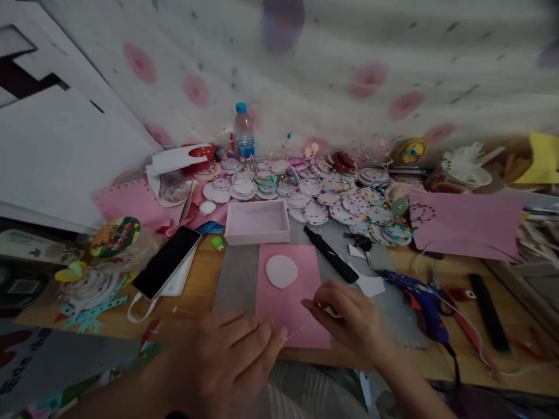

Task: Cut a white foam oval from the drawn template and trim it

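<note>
A pink sheet (305, 299) lies in front of me with a white paper disc (282, 272) on its upper part. My left hand (238, 352) is over the sheet's lower left edge, slightly blurred, its fingers pressed together. From its fingertips a thin pale dotted strand (297, 333), perhaps threaded beads, runs towards the right. Over the sheet's right edge, my right hand (349, 314) is closed in a pinch. Whatever its fingertips hold is too small to make out.
Behind the sheet stands an open white box (257, 224), with many decorated discs (314, 212) beyond. A black pen-like tool (331, 254) and blue glue gun (421, 302) lie right, a phone (168, 262) left. A water bottle (244, 131) stands at the back.
</note>
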`<state>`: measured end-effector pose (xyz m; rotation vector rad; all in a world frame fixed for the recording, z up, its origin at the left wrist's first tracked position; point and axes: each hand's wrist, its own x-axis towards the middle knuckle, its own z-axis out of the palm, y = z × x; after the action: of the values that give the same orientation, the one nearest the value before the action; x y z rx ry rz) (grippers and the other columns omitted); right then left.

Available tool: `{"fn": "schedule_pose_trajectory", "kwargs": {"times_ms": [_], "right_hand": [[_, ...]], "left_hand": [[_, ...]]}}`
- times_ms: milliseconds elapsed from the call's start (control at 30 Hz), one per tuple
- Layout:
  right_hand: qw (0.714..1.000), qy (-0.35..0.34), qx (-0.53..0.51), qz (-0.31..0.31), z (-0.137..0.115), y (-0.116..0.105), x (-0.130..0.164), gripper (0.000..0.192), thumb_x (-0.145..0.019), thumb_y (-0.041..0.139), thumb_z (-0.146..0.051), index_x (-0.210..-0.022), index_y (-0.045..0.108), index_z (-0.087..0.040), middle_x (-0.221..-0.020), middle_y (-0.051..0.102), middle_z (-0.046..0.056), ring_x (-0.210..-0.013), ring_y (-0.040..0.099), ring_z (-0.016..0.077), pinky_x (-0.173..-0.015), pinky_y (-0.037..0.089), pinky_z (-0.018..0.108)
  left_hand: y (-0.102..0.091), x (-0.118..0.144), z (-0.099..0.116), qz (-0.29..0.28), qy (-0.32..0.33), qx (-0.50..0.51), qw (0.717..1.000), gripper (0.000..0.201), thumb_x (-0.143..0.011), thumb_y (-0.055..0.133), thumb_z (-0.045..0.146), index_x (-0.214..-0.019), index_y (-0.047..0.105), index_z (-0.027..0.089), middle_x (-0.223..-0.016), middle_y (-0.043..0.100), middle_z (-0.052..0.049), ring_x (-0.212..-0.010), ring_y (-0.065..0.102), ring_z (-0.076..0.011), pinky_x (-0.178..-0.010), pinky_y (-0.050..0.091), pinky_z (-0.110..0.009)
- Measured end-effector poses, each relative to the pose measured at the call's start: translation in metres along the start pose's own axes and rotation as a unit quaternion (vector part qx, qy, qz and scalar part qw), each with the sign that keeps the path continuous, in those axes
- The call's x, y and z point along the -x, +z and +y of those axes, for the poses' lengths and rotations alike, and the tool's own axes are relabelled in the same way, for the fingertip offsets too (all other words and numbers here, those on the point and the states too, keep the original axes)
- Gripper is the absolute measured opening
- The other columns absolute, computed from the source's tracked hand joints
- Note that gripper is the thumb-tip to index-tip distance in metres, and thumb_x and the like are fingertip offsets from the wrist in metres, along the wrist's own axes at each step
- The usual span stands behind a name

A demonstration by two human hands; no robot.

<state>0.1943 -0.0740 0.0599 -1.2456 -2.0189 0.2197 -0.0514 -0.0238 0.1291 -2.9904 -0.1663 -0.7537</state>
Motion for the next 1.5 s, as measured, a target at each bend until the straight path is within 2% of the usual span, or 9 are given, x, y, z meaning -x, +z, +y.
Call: {"fn": "schedule_pose_trajectory", "kwargs": {"times_ms": [367,433,600,700,767,867,967,1033,1500], "right_hand": [[0.980,-0.018,0.103,0.170,-0.021,-0.008,-0.014,0.004,-0.085,0.067,-0.014,-0.083,0.064,-0.017,-0.053,0.061,-0.002,-0.043,0.050,0.0064,-0.046,0.036,0.020],[0.976,-0.019,0.118,0.184,-0.024,-0.009,-0.013,0.004,-0.086,0.065,-0.014,-0.085,0.063,-0.017,-0.053,0.062,-0.002,-0.042,0.050,0.0068,-0.046,0.037,0.021],[0.967,-0.039,0.174,0.183,-0.025,-0.011,-0.008,0.008,-0.087,0.063,-0.014,-0.094,0.062,-0.017,-0.053,0.064,-0.002,-0.043,0.053,0.0089,-0.048,0.040,0.022],[0.970,-0.075,0.171,0.154,-0.019,-0.015,-0.010,0.006,-0.086,0.065,-0.016,-0.090,0.063,-0.018,-0.054,0.064,-0.002,-0.045,0.054,0.0091,-0.050,0.040,0.022],[0.986,-0.075,0.104,0.109,-0.012,-0.017,-0.010,0.003,-0.087,0.064,-0.016,-0.085,0.063,-0.018,-0.056,0.064,-0.001,-0.047,0.053,0.0087,-0.049,0.039,0.021],[0.996,0.045,-0.075,-0.025,0.004,-0.020,-0.006,0.009,-0.090,0.058,-0.019,-0.085,0.065,-0.018,-0.065,0.065,0.001,-0.047,0.049,0.0073,-0.046,0.036,0.020],[0.921,0.173,-0.310,-0.162,0.021,-0.025,-0.001,0.022,-0.091,0.055,-0.035,-0.088,0.067,-0.017,-0.074,0.065,0.003,-0.055,0.053,0.0093,-0.050,0.040,0.020],[0.840,0.198,-0.450,-0.232,0.029,-0.028,-0.002,0.035,-0.090,0.052,-0.047,-0.089,0.067,-0.015,-0.073,0.063,0.004,-0.060,0.056,0.0119,-0.053,0.042,0.022],[0.770,0.227,-0.409,-0.433,0.020,0.000,-0.030,0.016,-0.085,0.056,-0.026,-0.083,0.064,-0.012,-0.070,0.055,-0.002,-0.062,0.048,0.0085,-0.058,0.038,0.020]], "left_hand": [[0.015,-0.003,0.017,0.113,-0.305,0.325,0.888,0.018,-0.088,0.058,0.014,-0.102,0.069,0.019,-0.073,0.073,0.000,-0.063,0.067,-0.0095,-0.062,0.052,-0.018],[0.022,-0.003,0.024,0.096,-0.407,0.454,0.787,0.012,-0.086,0.061,0.020,-0.091,0.072,0.019,-0.070,0.073,-0.001,-0.060,0.067,-0.0108,-0.059,0.052,-0.019],[0.040,-0.003,0.032,0.025,-0.575,0.729,0.370,0.033,-0.070,0.074,0.044,-0.064,0.065,0.013,-0.052,0.064,-0.002,-0.039,0.053,-0.0076,-0.040,0.040,-0.016],[0.042,-0.001,0.024,-0.021,-0.576,0.762,0.295,0.035,-0.062,0.079,0.043,-0.066,0.066,0.011,-0.050,0.062,-0.002,-0.037,0.048,-0.0058,-0.037,0.035,-0.015],[0.037,0.001,0.015,-0.033,-0.578,0.735,0.353,0.035,-0.065,0.077,0.044,-0.065,0.066,0.011,-0.055,0.065,-0.004,-0.040,0.052,-0.0068,-0.040,0.038,-0.015],[0.021,0.005,-0.001,-0.028,-0.554,0.614,0.561,0.026,-0.077,0.070,0.039,-0.072,0.071,0.013,-0.064,0.070,-0.005,-0.049,0.060,-0.0095,-0.048,0.046,-0.018],[0.006,0.005,-0.015,0.012,-0.355,0.398,0.846,0.015,-0.088,0.059,0.021,-0.091,0.073,0.018,-0.072,0.073,-0.002,-0.064,0.067,-0.0117,-0.060,0.052,-0.020],[-0.002,0.004,-0.022,0.021,-0.164,0.262,0.951,0.018,-0.091,0.054,0.013,-0.098,0.070,0.017,-0.079,0.074,-0.001,-0.073,0.068,-0.0124,-0.068,0.053,-0.023],[-0.003,-0.012,-0.030,-0.145,0.116,-0.050,0.981,0.028,-0.092,0.043,0.012,-0.081,0.070,0.014,-0.095,0.068,-0.007,-0.087,0.058,-0.0200,-0.085,0.049,-0.039]]}}
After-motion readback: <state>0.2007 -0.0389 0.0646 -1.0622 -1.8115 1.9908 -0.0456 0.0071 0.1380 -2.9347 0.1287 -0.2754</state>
